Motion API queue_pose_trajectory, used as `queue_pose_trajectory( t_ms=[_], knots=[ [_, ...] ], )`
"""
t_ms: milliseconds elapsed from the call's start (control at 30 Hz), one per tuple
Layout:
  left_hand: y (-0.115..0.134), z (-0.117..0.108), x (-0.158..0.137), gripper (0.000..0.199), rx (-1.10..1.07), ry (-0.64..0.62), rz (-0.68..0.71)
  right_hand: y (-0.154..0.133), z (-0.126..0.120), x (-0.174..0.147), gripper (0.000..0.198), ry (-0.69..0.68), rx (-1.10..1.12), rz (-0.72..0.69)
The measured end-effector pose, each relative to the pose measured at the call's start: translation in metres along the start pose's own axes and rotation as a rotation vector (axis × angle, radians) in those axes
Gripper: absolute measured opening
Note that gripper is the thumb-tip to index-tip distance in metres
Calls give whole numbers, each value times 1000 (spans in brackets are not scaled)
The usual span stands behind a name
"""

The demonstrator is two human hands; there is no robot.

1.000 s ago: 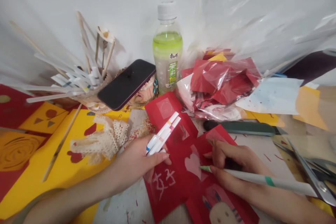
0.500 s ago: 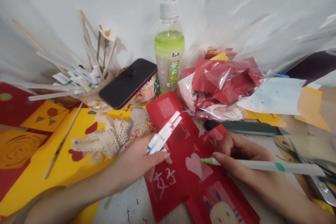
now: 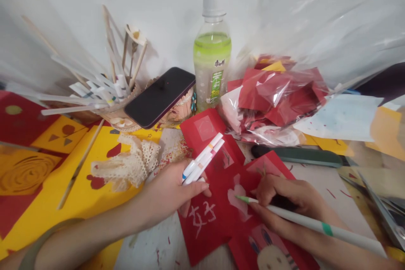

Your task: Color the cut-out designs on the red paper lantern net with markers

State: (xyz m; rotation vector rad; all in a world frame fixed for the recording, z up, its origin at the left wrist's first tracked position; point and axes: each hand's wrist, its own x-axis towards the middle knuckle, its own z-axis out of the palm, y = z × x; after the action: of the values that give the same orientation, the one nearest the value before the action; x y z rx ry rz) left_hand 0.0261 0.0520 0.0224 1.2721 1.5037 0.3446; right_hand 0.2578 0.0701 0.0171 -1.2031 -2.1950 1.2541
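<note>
Several white markers (image 3: 204, 158) are bundled in my left hand (image 3: 177, 183), which rests over the left side of the red paper (image 3: 205, 236). White handwritten strokes show on the paper just below that hand. My right hand (image 3: 284, 198) grips a green-tipped marker (image 3: 297, 217). Its tip touches, or hovers just over, the pale pink heart (image 3: 238, 198) in the middle of the red paper. I cannot tell whether it makes contact. Below the heart, a drawn cream-coloured figure with blue ears (image 3: 268, 255) fills another panel.
A phone (image 3: 161, 97) leans on a basket of markers and sticks (image 3: 115, 120). Behind stand a green drink bottle (image 3: 212, 50) and a plastic bag of red paper scraps (image 3: 281, 97). A dark green cutter (image 3: 303, 156), scissors (image 3: 386, 211) and a lace bundle (image 3: 129, 162) lie around.
The right hand's marker tip has shifted left and slightly down onto the heart, and its back end has dropped. My left hand keeps its markers. The whole view has shifted slightly.
</note>
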Motion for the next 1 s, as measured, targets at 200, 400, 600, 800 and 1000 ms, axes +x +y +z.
queue_pose_trajectory(
  t_ms=[200, 400, 600, 800, 1000],
  knots=[
    [-3, 0, 0, 28, 14, 15, 22, -1, -1, 2, 23, -39, -23, -33],
    [-2, 0, 0, 27, 9, -5, -8, -8, -1, 4, 25, -8, -43, -30],
    [-3, 0, 1, 25, 3, 7, 16, -10, -4, 3, 25, -26, -29, 38],
    [-3, 0, 1, 27, 2, 1, 20, -10, -8, -1, 21, -50, 29, 71],
    [-3, 0, 0, 27, 7, 7, 4, -7, -2, 2, 26, 6, -9, -4]
  ],
)
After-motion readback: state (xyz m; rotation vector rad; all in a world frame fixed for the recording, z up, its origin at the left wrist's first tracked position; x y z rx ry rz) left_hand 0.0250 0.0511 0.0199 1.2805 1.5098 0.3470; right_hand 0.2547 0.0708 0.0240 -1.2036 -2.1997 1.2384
